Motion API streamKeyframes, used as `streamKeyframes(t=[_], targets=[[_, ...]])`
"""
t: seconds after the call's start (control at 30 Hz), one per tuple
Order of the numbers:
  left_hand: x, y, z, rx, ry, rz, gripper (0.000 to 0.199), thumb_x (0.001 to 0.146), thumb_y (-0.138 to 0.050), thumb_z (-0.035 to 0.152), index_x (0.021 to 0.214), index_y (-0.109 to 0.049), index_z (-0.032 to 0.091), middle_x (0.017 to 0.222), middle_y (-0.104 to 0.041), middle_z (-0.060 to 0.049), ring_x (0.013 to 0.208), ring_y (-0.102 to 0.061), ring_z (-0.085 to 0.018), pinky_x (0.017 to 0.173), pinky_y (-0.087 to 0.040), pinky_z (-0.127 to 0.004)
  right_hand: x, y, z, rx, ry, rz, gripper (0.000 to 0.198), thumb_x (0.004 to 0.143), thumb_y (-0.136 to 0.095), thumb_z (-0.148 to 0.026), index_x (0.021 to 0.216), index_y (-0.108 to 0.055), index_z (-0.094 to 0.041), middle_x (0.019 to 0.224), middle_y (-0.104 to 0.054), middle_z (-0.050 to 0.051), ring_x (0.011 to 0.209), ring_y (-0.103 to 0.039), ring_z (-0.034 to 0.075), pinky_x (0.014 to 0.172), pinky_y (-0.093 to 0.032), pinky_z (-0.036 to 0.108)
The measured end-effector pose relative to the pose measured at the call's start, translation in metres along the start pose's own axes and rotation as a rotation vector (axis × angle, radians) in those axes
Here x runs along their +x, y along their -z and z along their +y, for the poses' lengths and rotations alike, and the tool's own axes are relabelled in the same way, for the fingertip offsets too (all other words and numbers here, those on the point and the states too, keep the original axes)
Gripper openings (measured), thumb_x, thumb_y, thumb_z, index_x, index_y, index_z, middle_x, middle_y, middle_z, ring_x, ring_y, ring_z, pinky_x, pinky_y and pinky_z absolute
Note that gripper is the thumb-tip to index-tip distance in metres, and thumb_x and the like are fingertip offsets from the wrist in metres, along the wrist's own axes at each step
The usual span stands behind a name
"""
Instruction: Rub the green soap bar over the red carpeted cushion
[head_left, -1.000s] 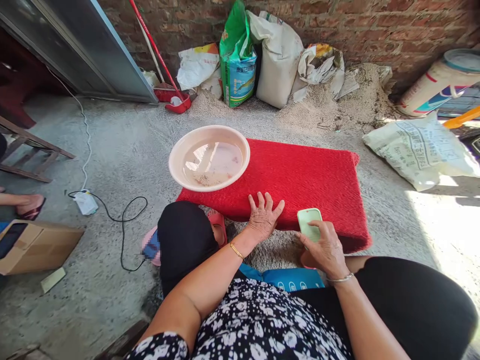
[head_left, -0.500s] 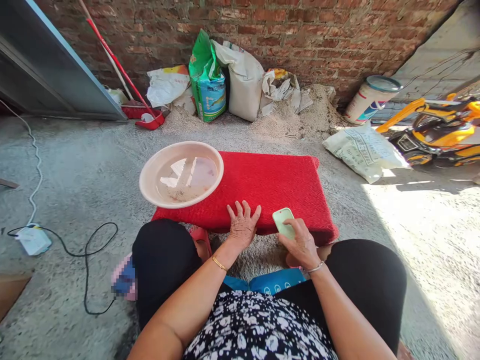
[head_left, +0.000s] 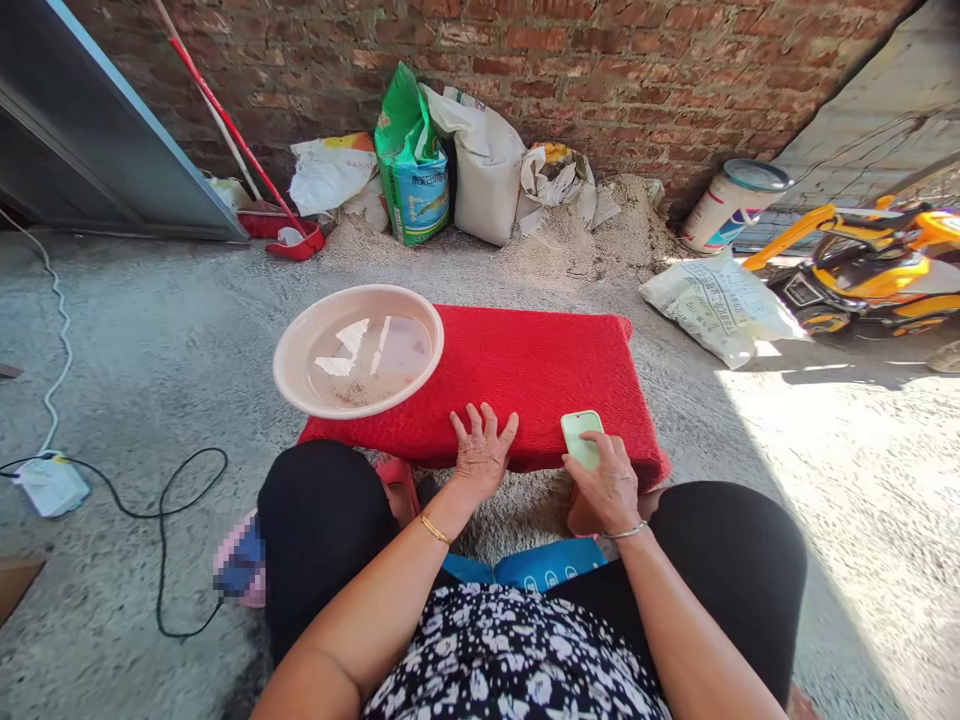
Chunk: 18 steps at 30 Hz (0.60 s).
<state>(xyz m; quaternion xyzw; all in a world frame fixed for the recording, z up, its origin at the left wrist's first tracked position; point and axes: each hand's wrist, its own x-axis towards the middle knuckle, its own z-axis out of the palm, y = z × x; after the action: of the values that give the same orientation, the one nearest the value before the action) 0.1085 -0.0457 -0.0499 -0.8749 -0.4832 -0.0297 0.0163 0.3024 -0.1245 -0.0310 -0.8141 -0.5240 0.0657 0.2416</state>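
Observation:
A red fuzzy cloth (head_left: pixel 540 360) covers a low table before my knees. My left hand (head_left: pixel 482 455) lies on its near edge, fingers spread, holding nothing. In my right hand (head_left: pixel 611 485) is a pale green scrubbing brush (head_left: pixel 582 428), flat and rounded, with a small hole at its far end. Thumb and fingers grip its near part, and its underside is hidden against the cloth. At the table's left end stands a pale pink basin (head_left: pixel 295 360) of water, with reflections on the surface and some specks inside.
Along the brick wall (head_left: pixel 622 90) stand a green-and-blue bag (head_left: pixel 416 190), a white sack (head_left: pixel 487 180) and a red dustpan (head_left: pixel 304 245). On the right are a bucket (head_left: pixel 735 205), a flat sack (head_left: pixel 724 305) and a yellow toy digger (head_left: pixel 862 260). A power strip (head_left: pixel 52 485) with cables lies left.
My right hand has moved a little to the right with the brush, which now points more straight away from me. My left hand stays flat on the cloth. The view has shifted slightly.

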Motion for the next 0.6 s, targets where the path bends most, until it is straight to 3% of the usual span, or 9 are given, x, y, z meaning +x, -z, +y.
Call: streamKeyframes(t=[0.27,0.47,0.6], targets=[[0.001,0.001,0.000,0.031,0.014,0.015,0.069,0.082,-0.062,0.041,0.145,-0.033,0.032,0.148,-0.036,-0.018,0.136,-0.029,-0.044,0.105,-0.012,-0.073,-0.019,-0.007,-0.021,-0.012,0.286,-0.068,0.028,0.076,-0.061,-0.036,0.102,-0.060,-0.024,0.091,-0.057,0.004,0.086,-0.056,0.019,0.075,-0.045,0.028],[0.001,0.002,0.001,0.014,0.015,0.013,0.070,0.081,-0.063,0.042,0.145,-0.034,0.032,0.148,-0.036,-0.019,0.136,-0.029,-0.044,0.104,-0.011,-0.074,-0.016,-0.002,-0.015,0.115,0.227,-0.075,0.028,0.077,-0.061,-0.038,0.103,-0.057,-0.026,0.094,-0.058,0.004,0.087,-0.058,0.020,0.076,-0.047,0.030],[0.000,0.002,0.001,0.022,0.005,0.018,0.069,0.083,-0.062,0.042,0.145,-0.034,0.031,0.148,-0.036,-0.019,0.136,-0.029,-0.044,0.104,-0.012,-0.074,-0.007,0.008,0.002,0.189,0.141,0.035,0.032,0.077,-0.062,-0.043,0.104,-0.057,-0.026,0.098,-0.057,0.004,0.090,-0.057,0.020,0.081,-0.047,0.033]])
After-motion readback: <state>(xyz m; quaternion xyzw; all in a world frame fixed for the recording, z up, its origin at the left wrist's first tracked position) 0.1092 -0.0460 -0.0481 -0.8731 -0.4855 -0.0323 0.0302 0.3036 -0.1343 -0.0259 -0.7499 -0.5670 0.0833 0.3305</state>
